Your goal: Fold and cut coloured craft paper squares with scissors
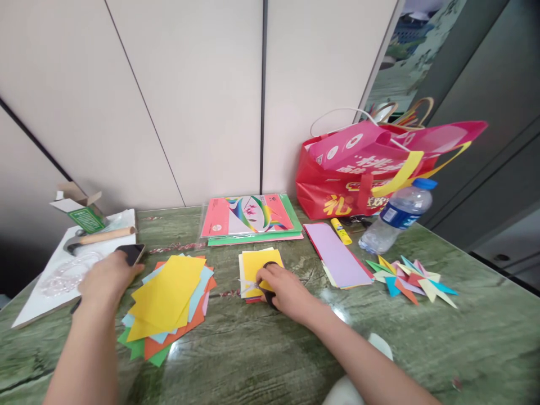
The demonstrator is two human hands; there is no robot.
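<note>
At the left, my left hand (103,278) is closed over a dark phone (134,253), whose far end shows past the fingers. Its underside and most of the grip are hidden. My right hand (284,287) has its fingers on the black handles of a pair of scissors (250,285). The scissors' blades lie over a small stack of rectangular paper (259,257), yellow on top. Between the hands is a fanned pile of square coloured paper (166,292), yellow uppermost, with blue, orange and green edges below.
Packs of coloured paper (248,216) lie at the back. To the right are lilac strips (337,256), a glue stick (341,231), folded paper pieces (415,278), a plastic bottle (396,216) and a red bag (324,194). A hammer (105,236) and green box (86,216) sit left on a white board (37,301).
</note>
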